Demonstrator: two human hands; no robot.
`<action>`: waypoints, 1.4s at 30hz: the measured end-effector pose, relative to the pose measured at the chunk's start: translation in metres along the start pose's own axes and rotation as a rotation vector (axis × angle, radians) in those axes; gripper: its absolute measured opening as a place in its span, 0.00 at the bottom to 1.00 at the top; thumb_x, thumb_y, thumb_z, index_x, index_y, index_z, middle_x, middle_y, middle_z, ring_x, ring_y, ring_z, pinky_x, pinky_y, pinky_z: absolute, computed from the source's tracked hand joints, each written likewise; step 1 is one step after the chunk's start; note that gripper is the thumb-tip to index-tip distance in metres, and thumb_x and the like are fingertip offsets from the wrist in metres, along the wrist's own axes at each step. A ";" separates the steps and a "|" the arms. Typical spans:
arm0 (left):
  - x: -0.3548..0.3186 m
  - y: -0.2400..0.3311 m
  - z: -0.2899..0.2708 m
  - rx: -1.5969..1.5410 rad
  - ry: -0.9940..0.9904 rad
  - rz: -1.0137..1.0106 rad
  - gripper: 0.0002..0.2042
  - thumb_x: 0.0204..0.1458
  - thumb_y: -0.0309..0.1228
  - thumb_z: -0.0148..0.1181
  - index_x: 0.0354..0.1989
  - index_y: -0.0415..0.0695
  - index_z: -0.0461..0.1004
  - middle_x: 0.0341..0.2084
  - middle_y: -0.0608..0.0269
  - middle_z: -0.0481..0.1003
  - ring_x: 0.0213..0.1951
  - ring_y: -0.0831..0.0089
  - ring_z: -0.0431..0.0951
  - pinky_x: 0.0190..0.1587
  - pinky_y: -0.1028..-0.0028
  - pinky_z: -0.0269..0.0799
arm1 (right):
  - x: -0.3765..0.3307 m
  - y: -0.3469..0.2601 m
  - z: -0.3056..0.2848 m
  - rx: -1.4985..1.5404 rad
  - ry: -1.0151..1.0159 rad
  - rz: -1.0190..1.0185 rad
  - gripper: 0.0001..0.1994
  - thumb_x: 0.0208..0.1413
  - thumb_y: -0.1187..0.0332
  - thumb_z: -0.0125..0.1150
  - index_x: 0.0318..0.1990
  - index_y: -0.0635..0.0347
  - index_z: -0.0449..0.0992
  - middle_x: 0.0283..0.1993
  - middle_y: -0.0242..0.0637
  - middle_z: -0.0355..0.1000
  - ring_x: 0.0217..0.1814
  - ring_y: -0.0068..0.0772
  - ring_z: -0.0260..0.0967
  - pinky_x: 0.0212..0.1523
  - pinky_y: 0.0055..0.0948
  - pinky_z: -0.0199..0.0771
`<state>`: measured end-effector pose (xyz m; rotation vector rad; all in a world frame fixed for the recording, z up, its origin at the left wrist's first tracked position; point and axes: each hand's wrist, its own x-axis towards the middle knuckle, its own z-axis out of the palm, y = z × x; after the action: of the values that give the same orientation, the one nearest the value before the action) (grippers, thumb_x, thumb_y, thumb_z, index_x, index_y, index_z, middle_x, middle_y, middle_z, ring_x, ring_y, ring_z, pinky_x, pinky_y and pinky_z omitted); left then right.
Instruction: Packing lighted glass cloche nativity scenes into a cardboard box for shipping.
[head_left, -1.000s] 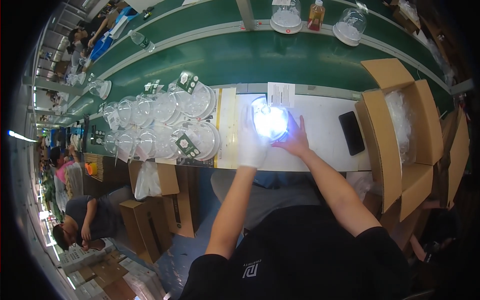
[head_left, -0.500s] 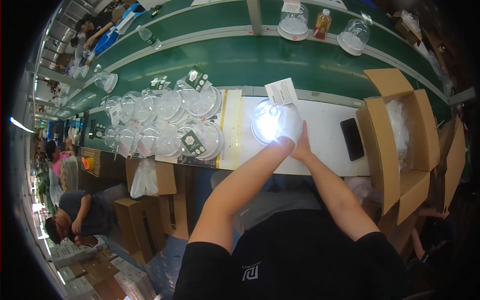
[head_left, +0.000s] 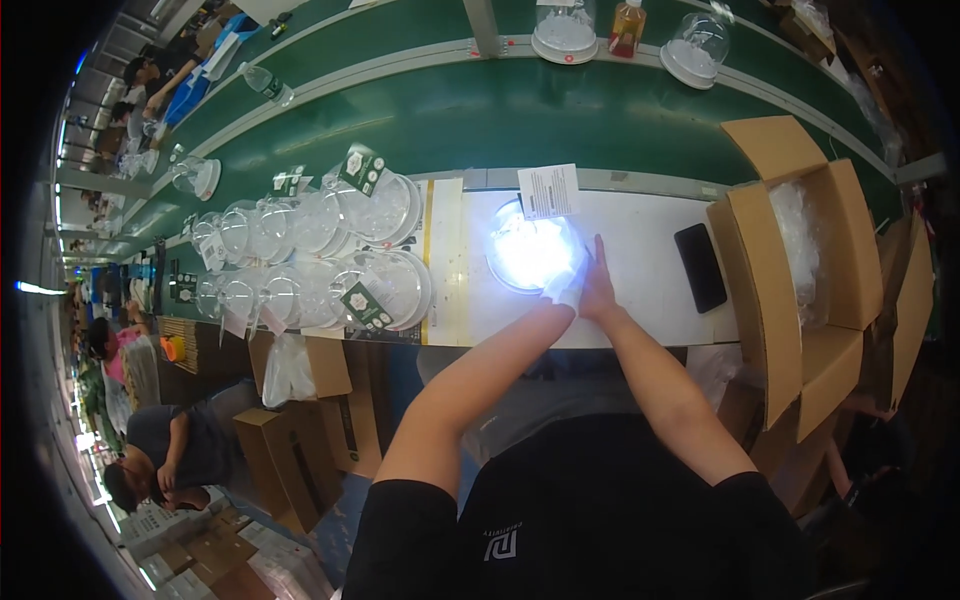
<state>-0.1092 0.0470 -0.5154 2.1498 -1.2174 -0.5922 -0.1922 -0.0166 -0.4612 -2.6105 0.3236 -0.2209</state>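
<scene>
A round, clear-domed lamp (head_left: 503, 275) glows strongly on the white work surface in front of me, and its glare hides most of its inside. A white printed tag (head_left: 547, 192) stands at its far edge. My left hand (head_left: 566, 287) is at the lamp's near right side, so washed out by the light that its fingers cannot be made out. Just right of it, my right hand (head_left: 598, 292) has a finger stretched up beside the lamp; its other fingers are partly hidden. Left of the lamp stand several unlit clear domes (head_left: 385, 205) in two rows, some with green tags (head_left: 362, 168).
A black phone (head_left: 700, 268) lies to the right, beside an open cardboard box (head_left: 755, 290) with clear plastic inside. Beyond runs a green belt (head_left: 440, 130), with more domes (head_left: 694, 50) and a drink bottle (head_left: 627, 28) on the far ledge. Another person (head_left: 150, 450) is at the lower left.
The lamp's glow is brighter and wider. My left hand has come down toward the lamp's near right edge. The whole view has shifted slightly.
</scene>
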 end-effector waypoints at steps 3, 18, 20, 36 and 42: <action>-0.013 -0.018 0.004 -0.137 0.122 0.005 0.26 0.57 0.29 0.49 0.65 0.36 0.65 0.65 0.43 0.63 0.67 0.53 0.63 0.70 0.61 0.56 | 0.006 -0.002 0.004 -0.142 0.035 0.002 0.45 0.48 0.42 0.62 0.69 0.63 0.61 0.73 0.48 0.56 0.81 0.40 0.42 0.78 0.58 0.21; -0.068 0.082 -0.175 0.086 0.754 0.047 0.26 0.49 0.28 0.66 0.59 0.37 0.71 0.52 0.48 0.74 0.53 0.47 0.73 0.59 0.56 0.67 | 0.005 -0.010 0.007 -0.079 0.050 0.184 0.66 0.35 0.39 0.78 0.75 0.56 0.40 0.77 0.47 0.50 0.81 0.40 0.45 0.79 0.54 0.20; -0.049 0.072 -0.179 0.066 0.655 0.054 0.25 0.52 0.30 0.66 0.59 0.36 0.71 0.53 0.47 0.74 0.55 0.48 0.73 0.60 0.58 0.67 | 0.005 -0.020 -0.008 0.030 0.000 0.215 0.65 0.36 0.39 0.78 0.75 0.56 0.40 0.77 0.47 0.50 0.81 0.40 0.45 0.79 0.54 0.19; 0.057 0.028 -0.237 -0.494 -0.468 0.071 0.20 0.66 0.40 0.49 0.50 0.36 0.80 0.43 0.52 0.82 0.44 0.66 0.81 0.53 0.70 0.74 | 0.010 -0.003 0.011 -0.151 0.064 0.110 0.64 0.35 0.39 0.77 0.75 0.58 0.42 0.75 0.47 0.53 0.81 0.38 0.45 0.79 0.55 0.22; 0.052 -0.018 -0.213 -1.019 -0.582 -0.102 0.24 0.67 0.42 0.47 0.52 0.32 0.78 0.48 0.52 0.80 0.49 0.64 0.81 0.54 0.69 0.75 | 0.011 -0.015 -0.003 0.059 -0.040 0.242 0.66 0.33 0.42 0.80 0.75 0.57 0.41 0.76 0.46 0.52 0.81 0.37 0.44 0.79 0.55 0.22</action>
<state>0.0614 0.0671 -0.3779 1.1877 -0.7649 -1.5522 -0.1791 -0.0084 -0.4496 -2.4866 0.6041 -0.0925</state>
